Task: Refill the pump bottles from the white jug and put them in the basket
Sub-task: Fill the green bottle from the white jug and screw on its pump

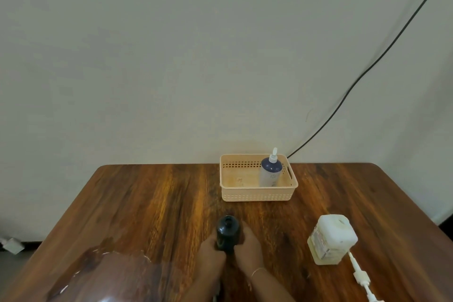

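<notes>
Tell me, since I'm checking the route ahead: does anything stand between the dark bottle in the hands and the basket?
Nothing visible: only bare wooden table lies between the dark open-necked bottle and the beige plastic basket.

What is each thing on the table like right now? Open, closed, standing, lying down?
Dark bottle: upright, pump off, held by both hands.
Left hand: gripping it.
Right hand: gripping it.
Pump: lying on table.
Jug: standing.
Basket: holds one bottle.
Blue bottle: upright, pump on.
</notes>
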